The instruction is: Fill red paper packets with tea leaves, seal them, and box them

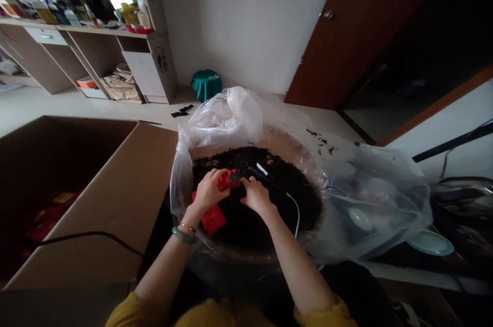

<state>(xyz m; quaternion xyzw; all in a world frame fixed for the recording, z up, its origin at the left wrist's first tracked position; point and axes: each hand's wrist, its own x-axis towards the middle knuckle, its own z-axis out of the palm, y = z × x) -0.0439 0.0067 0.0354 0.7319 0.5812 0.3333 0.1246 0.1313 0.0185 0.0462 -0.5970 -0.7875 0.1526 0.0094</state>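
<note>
My left hand (211,189), with a jade-green bangle and a gold bracelet at the wrist, is closed around a small red packet (223,180). The end facing right looks open and dark inside. Close beside that end is my right hand (256,194), its fingers curled together; what they hold, if anything, is hidden. Under my left wrist lies another red packet (213,220). Both hands are over dark, shredded, leaf-like material (300,196) in a wide round container lined with a clear plastic bag (239,111). A black device (264,175) with a white cable rests on the material.
An open cardboard box (115,188) with red packages (57,209) inside stands to the left, a black cord across its flap. Behind are a green-covered bin (207,84) and a cluttered shelf unit (138,73). Loose plastic spreads rightward near a pale dish (431,243).
</note>
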